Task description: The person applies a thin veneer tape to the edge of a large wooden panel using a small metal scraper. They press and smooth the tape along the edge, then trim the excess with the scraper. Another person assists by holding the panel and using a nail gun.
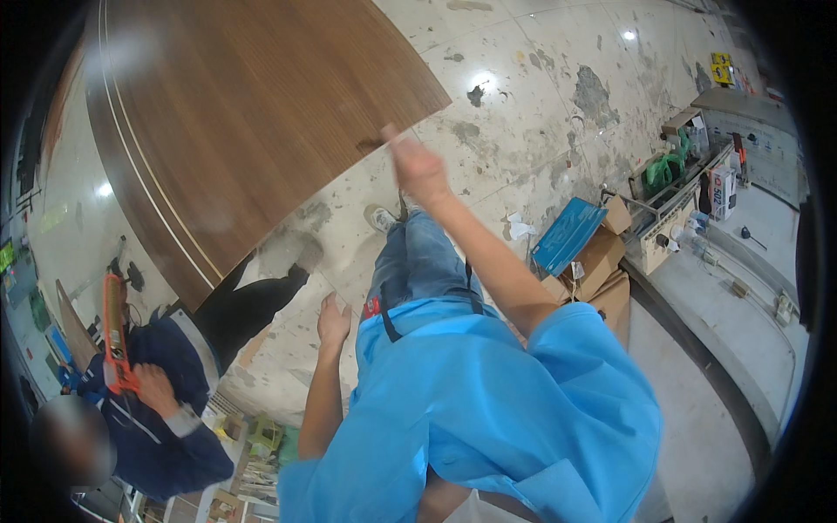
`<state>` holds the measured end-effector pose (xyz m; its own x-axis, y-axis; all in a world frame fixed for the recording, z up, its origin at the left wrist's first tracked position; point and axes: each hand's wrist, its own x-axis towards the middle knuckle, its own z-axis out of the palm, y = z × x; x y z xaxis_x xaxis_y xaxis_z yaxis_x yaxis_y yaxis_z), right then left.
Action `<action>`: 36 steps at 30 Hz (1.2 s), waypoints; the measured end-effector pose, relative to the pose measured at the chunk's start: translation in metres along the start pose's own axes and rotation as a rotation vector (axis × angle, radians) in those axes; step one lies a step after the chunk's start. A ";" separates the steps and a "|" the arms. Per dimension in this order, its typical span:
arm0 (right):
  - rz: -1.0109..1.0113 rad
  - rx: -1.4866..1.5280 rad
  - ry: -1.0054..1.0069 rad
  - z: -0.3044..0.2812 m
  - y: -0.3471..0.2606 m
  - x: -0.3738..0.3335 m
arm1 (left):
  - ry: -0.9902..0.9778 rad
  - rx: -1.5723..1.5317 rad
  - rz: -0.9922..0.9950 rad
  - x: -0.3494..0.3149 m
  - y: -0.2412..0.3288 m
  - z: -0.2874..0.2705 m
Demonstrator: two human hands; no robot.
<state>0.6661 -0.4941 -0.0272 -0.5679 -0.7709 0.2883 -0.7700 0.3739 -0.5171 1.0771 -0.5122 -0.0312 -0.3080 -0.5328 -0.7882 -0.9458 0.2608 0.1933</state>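
A large brown wood-grain panel with two pale stripes fills the upper left. My right hand is stretched forward at the panel's near edge, smeared by motion. One digit points toward the panel; whether it touches the surface, or the hand holds anything, I cannot make out. Beside the hand, a small dark mark shows at the edge. My left hand hangs low by my left side, thumb apart from the fingers and nothing in it, away from the panel.
At the lower left a co-worker in dark clothes holds an orange caulking gun. To my right are cardboard boxes, a blue flat case and a grey workbench with tools. The tiled floor is stained.
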 end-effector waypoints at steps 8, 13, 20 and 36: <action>0.347 0.065 0.192 -0.038 0.059 0.021 | 0.136 -0.259 0.032 -0.006 -0.018 -0.009; 0.315 -0.025 0.256 -0.037 0.061 0.026 | 0.056 -0.282 0.064 0.004 -0.021 -0.020; 0.258 -0.184 0.291 0.001 0.005 0.012 | 0.001 -0.269 0.165 0.014 -0.097 -0.048; 0.260 -0.242 0.402 0.027 -0.015 0.007 | -0.029 -0.088 0.158 0.019 -0.299 -0.086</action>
<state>0.6811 -0.5192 -0.0396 -0.7791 -0.3963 0.4857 -0.6068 0.6713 -0.4256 1.3451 -0.6693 -0.0537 -0.4515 -0.4673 -0.7601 -0.8917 0.2676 0.3651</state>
